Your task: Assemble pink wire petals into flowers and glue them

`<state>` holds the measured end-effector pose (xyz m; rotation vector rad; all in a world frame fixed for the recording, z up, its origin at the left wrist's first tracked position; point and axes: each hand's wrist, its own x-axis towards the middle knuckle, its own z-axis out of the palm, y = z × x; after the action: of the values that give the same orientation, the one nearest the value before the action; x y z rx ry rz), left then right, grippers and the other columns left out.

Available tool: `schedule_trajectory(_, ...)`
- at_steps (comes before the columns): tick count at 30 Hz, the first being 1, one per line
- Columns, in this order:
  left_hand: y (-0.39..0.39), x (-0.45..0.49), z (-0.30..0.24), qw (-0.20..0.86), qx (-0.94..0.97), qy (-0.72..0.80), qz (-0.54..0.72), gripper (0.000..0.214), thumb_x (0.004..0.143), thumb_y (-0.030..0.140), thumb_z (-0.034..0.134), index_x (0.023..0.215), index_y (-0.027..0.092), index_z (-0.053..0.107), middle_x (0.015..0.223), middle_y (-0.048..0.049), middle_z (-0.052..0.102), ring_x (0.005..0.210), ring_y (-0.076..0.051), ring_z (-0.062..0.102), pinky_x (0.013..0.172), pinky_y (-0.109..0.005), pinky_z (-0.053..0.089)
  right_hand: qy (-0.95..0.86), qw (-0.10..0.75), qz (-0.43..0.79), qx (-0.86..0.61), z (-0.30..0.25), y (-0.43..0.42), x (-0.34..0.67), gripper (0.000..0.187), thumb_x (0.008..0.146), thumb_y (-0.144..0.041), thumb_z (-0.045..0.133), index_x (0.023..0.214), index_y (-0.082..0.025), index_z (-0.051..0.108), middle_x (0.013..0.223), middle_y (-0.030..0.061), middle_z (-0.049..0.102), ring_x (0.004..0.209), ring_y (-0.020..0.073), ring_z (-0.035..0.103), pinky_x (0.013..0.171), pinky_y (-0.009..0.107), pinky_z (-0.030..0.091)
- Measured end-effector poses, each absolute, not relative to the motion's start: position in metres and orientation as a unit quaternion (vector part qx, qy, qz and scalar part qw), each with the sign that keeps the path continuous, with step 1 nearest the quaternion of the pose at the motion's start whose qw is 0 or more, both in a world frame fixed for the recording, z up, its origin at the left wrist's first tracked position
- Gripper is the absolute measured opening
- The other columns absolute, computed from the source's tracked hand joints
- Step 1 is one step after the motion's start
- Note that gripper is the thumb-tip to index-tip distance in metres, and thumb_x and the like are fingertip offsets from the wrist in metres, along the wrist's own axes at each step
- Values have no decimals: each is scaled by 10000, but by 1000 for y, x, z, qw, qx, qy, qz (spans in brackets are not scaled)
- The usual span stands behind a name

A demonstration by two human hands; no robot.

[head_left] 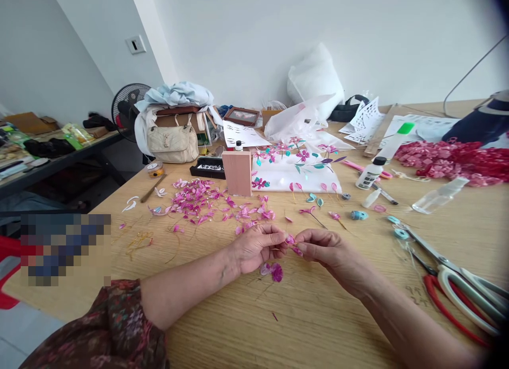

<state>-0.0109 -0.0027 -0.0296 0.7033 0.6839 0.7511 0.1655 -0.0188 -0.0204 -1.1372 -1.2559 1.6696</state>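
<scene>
Between my two hands, over the near middle of the table, is a small pink petal flower (290,240). My left hand (256,248) pinches it from the left with thumb and fingertips. From the right, my right hand (323,248) pinches its edge and the petal below it. Just under my left hand lie a magenta petal (277,272) and a paler petal (264,269) with thin wire stems. Beyond my hands spreads a heap of pink petals (199,199) on fine wires. Several wired petals and a wired pink flower (335,216) lie to the right.
Scissors with red and white handles (449,284) lie at the right. Farther back stand a wooden block (237,173), a white bottle with black cap (371,173) and a clear spray bottle (439,195). A white sheet with flowers (294,178), a beige bag (173,142) and red-pink flowers (445,159) are behind.
</scene>
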Motion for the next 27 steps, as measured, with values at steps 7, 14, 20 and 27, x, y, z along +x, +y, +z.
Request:
schedule_trajectory(7,1,-14,-26,789,382,316,362,292,666,368,675,721,86,624,659,-43,617,590,-86,563,580,-194,422,-502,379,625,-462,-14,-18,168,145,582,-305,709,624,-175,663,578,-25,562,570,100,413,572,242,313)
schedule_trajectory(14,-4,-11,-21,792,377,338,343,241,634,292,710,725,90,616,658,-32,606,567,-73,541,561,-193,420,-533,365,598,-475,-12,-19,165,153,593,-331,682,609,-181,657,541,-34,534,540,100,397,545,242,304)
schedule_trajectory(20,-3,-10,-24,783,371,360,344,202,609,233,728,652,97,585,612,-8,586,517,-56,520,514,-173,399,-556,351,576,-486,-14,-19,161,148,603,-329,660,605,-181,649,539,-37,544,525,100,413,527,237,312)
schedule_trajectory(27,-1,-13,-26,804,355,347,328,247,612,280,727,690,72,620,612,-22,593,531,-59,528,529,-169,411,-561,357,570,-483,-13,-19,161,129,608,-313,648,605,-185,646,534,-36,540,522,101,415,520,234,314)
